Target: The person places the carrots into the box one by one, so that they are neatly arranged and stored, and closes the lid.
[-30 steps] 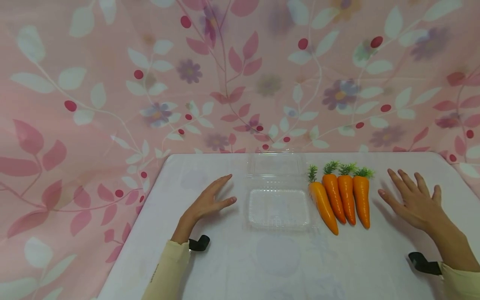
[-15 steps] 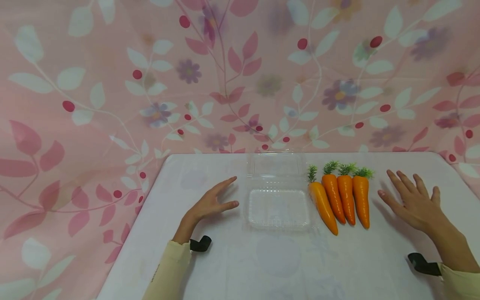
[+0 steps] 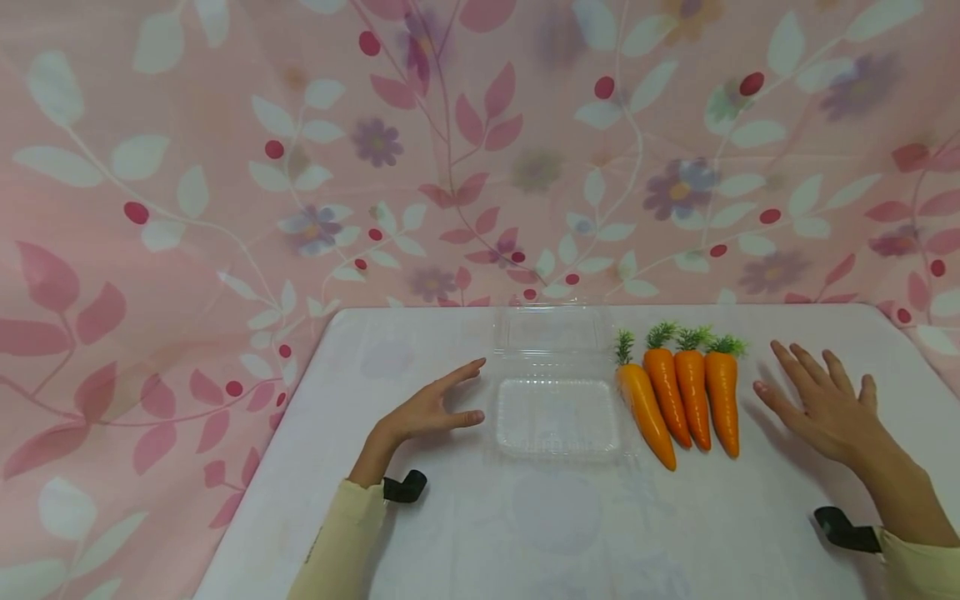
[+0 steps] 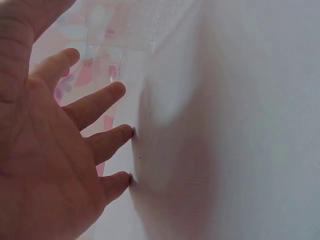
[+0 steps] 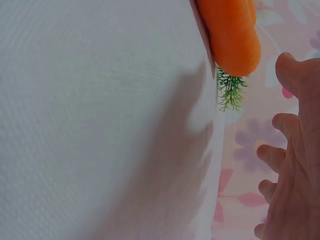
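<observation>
A clear plastic clamshell box (image 3: 557, 413) lies with its lid folded back in the middle of the white table (image 3: 525, 533). Several orange toy carrots (image 3: 678, 396) with green tops lie side by side just right of it. My left hand (image 3: 429, 407) hovers with straight fingers just left of the box, holding nothing; the left wrist view shows its palm (image 4: 45, 150) beside the clear box edge (image 4: 125, 35). My right hand (image 3: 817, 396) is spread flat to the right of the carrots, apart from them; the right wrist view shows its fingertips (image 5: 290, 150) near one carrot (image 5: 232, 32).
A pink floral cloth (image 3: 450, 150) hangs behind the table and falls past its left edge. Black wrist straps (image 3: 405, 486) show at both cuffs. The table's front half is bare white surface.
My left hand has slid a little to the right, closer to the box. My right hand has barely shifted.
</observation>
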Tool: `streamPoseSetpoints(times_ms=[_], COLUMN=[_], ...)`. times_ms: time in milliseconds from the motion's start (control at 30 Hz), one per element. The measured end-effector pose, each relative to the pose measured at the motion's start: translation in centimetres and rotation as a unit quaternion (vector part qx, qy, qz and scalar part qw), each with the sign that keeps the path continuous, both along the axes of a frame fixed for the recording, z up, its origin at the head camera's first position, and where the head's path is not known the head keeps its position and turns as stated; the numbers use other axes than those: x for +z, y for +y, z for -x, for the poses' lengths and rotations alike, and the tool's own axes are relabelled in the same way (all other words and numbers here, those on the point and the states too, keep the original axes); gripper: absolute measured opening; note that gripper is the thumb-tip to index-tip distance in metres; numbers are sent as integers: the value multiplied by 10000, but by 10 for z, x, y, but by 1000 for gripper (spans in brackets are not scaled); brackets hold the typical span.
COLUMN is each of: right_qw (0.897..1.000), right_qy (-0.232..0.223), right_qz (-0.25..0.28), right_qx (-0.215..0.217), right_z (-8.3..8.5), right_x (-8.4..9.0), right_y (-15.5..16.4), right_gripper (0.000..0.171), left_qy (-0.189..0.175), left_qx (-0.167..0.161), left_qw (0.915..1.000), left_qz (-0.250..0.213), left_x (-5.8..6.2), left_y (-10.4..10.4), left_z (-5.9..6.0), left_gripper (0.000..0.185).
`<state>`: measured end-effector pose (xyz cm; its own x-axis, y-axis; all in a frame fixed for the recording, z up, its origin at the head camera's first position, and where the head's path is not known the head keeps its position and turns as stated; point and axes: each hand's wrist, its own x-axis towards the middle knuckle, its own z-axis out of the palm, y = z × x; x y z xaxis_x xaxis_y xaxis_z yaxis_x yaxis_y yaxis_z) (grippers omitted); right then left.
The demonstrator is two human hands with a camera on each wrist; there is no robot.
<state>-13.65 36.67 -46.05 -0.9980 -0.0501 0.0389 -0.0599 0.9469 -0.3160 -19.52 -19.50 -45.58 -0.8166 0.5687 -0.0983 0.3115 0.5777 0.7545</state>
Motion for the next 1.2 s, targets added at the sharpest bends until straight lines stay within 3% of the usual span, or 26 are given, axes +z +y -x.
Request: streamPoseSetpoints(times_ms=[333, 800, 1200], right_qw=[10000, 9998, 9985], right_qy=[40, 6, 213], right_qz=[43, 172, 441], right_qx=[76, 124, 236], right_z=[2, 2, 3], right_x=[-2, 0, 0], right_y=[2, -2, -7], right_gripper=[83, 81, 78], left_qy=[16, -160, -255], left_qx=[-224, -201, -286], left_qw=[9997, 9997, 9991], left_qz=[-41, 17, -195], left_x=[3, 6, 2], left_y=[2, 5, 6], left_z=[1, 1, 2], left_gripper=[86, 86, 86])
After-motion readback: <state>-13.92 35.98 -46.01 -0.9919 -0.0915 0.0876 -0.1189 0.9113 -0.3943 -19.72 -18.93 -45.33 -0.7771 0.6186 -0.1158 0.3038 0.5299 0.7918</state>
